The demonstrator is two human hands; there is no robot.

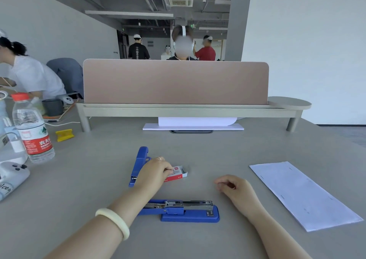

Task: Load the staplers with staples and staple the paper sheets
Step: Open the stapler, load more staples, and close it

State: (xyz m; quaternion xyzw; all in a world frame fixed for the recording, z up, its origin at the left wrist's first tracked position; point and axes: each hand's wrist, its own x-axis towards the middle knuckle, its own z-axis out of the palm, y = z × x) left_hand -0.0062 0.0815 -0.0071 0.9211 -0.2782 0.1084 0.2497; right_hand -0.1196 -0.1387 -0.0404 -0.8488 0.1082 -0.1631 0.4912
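Two blue staplers lie at the lower centre of the head view on the grey tabletop point(257, 146). The near stapler point(184, 209) is hinged open with its metal magazine exposed, so loading looks to be under way there; whether staples already sit in the channel is too small to tell. The far stapler point(138, 165) lies just above it, partly hidden behind the left hand point(156, 171), and its state cannot be read.

That left hand reaches over the far stapler and pinches at the small red-and-white staple box point(178, 172), whose end is open; the contents are not visible from here. The right hand point(233, 187) rests loosely curled on the tabletop right of centre, and I cannot tell whether anything small is between its fingertips.

At the right of the frame a sheet of paper point(301, 193) shows several short dark marks along its edges that look like staples, so some stapling seems done. More white paper point(196, 123) waits at the upper centre, under the desk shelf point(178, 108).
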